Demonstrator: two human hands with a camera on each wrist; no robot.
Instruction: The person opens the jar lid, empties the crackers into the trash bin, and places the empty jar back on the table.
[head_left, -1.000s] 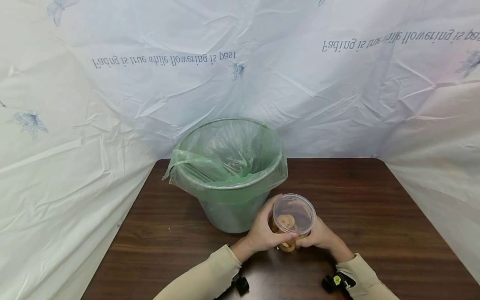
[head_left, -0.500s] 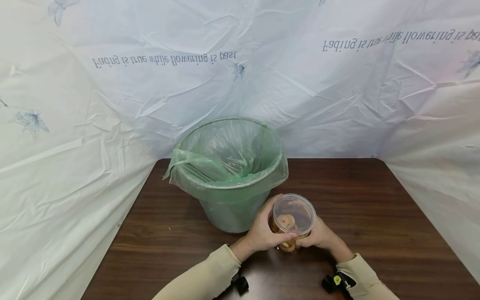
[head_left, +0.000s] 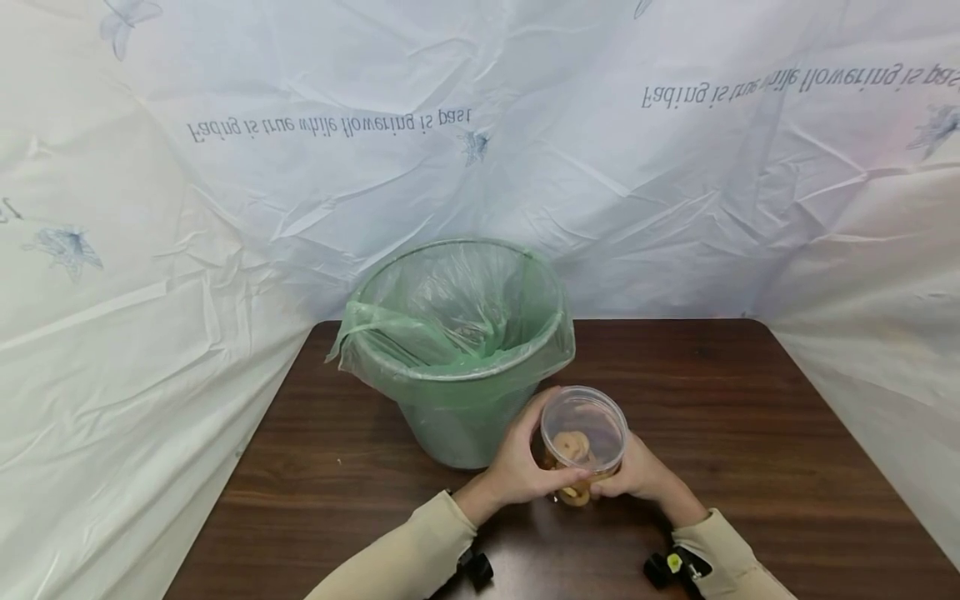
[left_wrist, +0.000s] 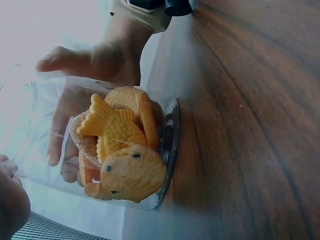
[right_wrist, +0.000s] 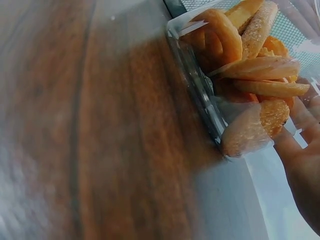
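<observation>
A clear plastic jar (head_left: 603, 421) of biscuits stands between my hands, with a round ridged rim at its top. Whether a clear lid covers it, I cannot tell. My left hand (head_left: 525, 467) curls round its left side, thumb across the front. On the right side my right hand (head_left: 637, 471) grips it too, fingers partly hidden behind the jar. In the left wrist view, a fish-shaped biscuit (left_wrist: 117, 127) leans among rounder ones inside, close to the jar's base. Ring-like and flat biscuits (right_wrist: 270, 87) show through the wall in the right wrist view.
A mesh waste bin (head_left: 457, 433) lined with a thin green bag (head_left: 450, 387) stands just left of and behind the jar. Under everything lies a dark wooden table (head_left: 750, 433). White printed sheeting (head_left: 525, 208) hangs round its back and sides.
The jar and both hands have barely moved; the jar sits a touch farther left than before. The head view has tilted very slightly.
</observation>
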